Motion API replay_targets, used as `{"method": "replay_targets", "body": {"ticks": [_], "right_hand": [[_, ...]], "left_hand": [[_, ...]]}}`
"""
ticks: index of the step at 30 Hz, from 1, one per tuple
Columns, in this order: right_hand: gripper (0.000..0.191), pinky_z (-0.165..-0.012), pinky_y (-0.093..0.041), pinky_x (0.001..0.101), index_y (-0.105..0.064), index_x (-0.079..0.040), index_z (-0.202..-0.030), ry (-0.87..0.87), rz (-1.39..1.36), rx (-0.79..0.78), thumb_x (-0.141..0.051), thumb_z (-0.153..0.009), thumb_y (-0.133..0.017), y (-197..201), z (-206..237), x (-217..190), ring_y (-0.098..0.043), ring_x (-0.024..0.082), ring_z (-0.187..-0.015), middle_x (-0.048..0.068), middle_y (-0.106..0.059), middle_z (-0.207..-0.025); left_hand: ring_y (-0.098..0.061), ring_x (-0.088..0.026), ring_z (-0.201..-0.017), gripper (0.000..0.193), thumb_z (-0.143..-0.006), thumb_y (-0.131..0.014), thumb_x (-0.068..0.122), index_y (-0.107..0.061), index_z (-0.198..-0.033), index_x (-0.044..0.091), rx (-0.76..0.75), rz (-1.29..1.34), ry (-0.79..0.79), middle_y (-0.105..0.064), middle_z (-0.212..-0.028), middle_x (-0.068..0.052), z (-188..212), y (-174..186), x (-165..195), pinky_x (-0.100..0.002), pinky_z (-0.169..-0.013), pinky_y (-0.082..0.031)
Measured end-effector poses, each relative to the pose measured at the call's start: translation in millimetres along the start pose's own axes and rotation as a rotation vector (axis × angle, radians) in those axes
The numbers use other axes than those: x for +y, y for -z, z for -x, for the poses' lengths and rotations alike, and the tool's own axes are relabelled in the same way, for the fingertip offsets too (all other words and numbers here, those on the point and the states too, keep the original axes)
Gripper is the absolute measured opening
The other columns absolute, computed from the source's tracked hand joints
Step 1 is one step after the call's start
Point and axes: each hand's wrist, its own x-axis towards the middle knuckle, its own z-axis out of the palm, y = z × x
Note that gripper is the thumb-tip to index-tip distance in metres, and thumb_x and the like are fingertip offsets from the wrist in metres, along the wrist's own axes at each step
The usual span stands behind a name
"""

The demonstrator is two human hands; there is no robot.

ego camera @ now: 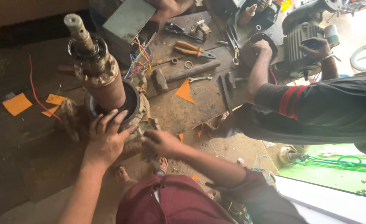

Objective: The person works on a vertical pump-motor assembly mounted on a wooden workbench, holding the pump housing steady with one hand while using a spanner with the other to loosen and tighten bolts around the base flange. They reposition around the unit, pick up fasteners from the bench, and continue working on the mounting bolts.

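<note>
A rusty motor rotor with a long shaft stands upright in a dark round housing at the edge of a grimy workbench. My left hand lies flat against the housing's front rim, fingers spread. My right hand is curled on the housing's lower right side, by a bolt lug; whether it pinches something small there is hidden.
A hammer, orange-handled pliers, a spanner and rings lie on the bench. Coloured wires hang from a grey box. At right, another person in a dark red-striped shirt holds a finned motor. Orange paper scraps lie about.
</note>
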Motion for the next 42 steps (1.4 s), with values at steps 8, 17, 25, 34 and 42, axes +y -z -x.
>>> {"method": "replay_targets", "body": {"ticks": [8, 17, 25, 34, 42], "right_hand": [[0.039, -0.078, -0.062, 0.0362, -0.048, -0.005, -0.142, -0.121, -0.774, 0.072, -0.028, -0.111, -0.054, -58, -13, 28, -0.074, 0.021, -0.091, 0.01, -0.072, -0.109], [0.05, -0.071, -0.06, 0.0385, -0.04, -0.002, -0.149, -0.157, -0.866, 0.09, -0.03, -0.108, -0.052, -71, -7, 41, -0.074, 0.028, -0.08, 0.018, -0.071, -0.108], [0.06, -0.102, -0.049, 0.0257, -0.046, 0.0, -0.151, -0.168, -0.802, 0.466, -0.035, -0.104, -0.059, -126, -22, 57, -0.06, 0.015, -0.125, 0.01, -0.064, -0.139], [0.052, -0.093, -0.057, 0.027, -0.044, -0.007, -0.152, -0.098, -1.016, 0.246, -0.029, -0.105, -0.053, -117, -21, 38, -0.065, 0.014, -0.116, 0.006, -0.065, -0.131], [0.049, -0.087, -0.056, 0.0293, -0.045, -0.003, -0.149, -0.071, -1.109, 0.476, -0.025, -0.106, -0.052, -149, -35, 37, -0.066, 0.013, -0.105, 0.007, -0.067, -0.122]], "left_hand": [[-0.038, -0.019, -0.142, 0.035, -0.087, -0.06, 0.025, -0.075, -0.117, 0.034, -0.109, -0.05, 0.024, -0.048, -0.151, 0.006, -1, 2, 1, -0.045, -0.122, -0.029], [-0.036, -0.022, -0.142, 0.039, -0.087, -0.059, 0.026, -0.073, -0.122, 0.035, -0.119, -0.005, 0.009, -0.046, -0.151, 0.002, -2, 9, 2, -0.048, -0.121, -0.028], [-0.034, -0.027, -0.142, 0.04, -0.084, -0.058, 0.023, -0.072, -0.12, 0.033, -0.22, -0.048, -0.057, -0.041, -0.152, -0.002, -7, 22, 1, -0.051, -0.115, -0.032], [-0.035, -0.027, -0.139, 0.04, -0.081, -0.061, 0.024, -0.071, -0.119, 0.025, -0.32, -0.015, -0.147, -0.042, -0.152, -0.003, -20, 32, -14, -0.048, -0.108, -0.038], [-0.038, -0.03, -0.138, 0.039, -0.082, -0.062, 0.025, -0.071, -0.119, 0.021, -0.25, -0.088, -0.255, -0.043, -0.152, -0.008, -20, 34, -16, -0.048, -0.107, -0.04]]}}
